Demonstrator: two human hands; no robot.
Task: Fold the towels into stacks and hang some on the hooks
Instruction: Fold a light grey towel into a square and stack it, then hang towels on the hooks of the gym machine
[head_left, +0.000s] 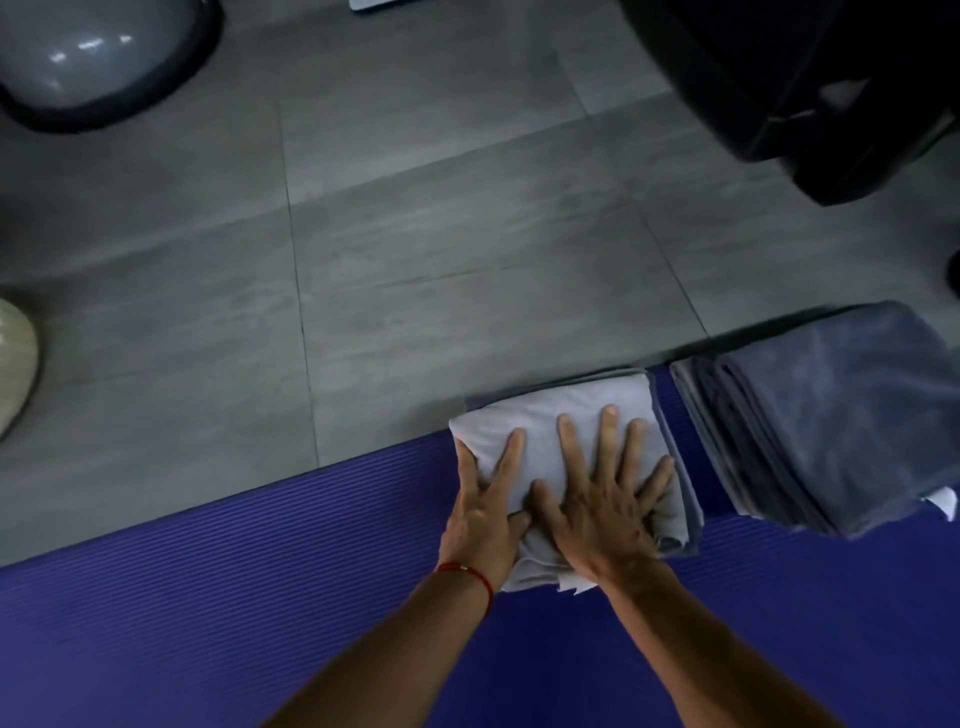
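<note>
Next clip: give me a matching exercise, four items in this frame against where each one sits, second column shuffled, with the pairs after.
Things:
1. light grey towel
2. dark grey towel stack
3. red string bracelet
4. grey ball

Places:
A. top left, on the floor tiles
B. on the left wrist
C. under both flat hands, left and right
D. right edge of the purple mat

Pairs: 1-C, 2-D, 3-B, 4-A

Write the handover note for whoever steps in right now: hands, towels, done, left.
Left hand: flat on the light grey towel, fingers straight, no grip.
Right hand: also pressing flat on it.
That folded towel tops a small pile on the purple mat.
Done: a taller stack of darker towels stands to its right.
Left: hanging some on hooks; none in view.
</note>
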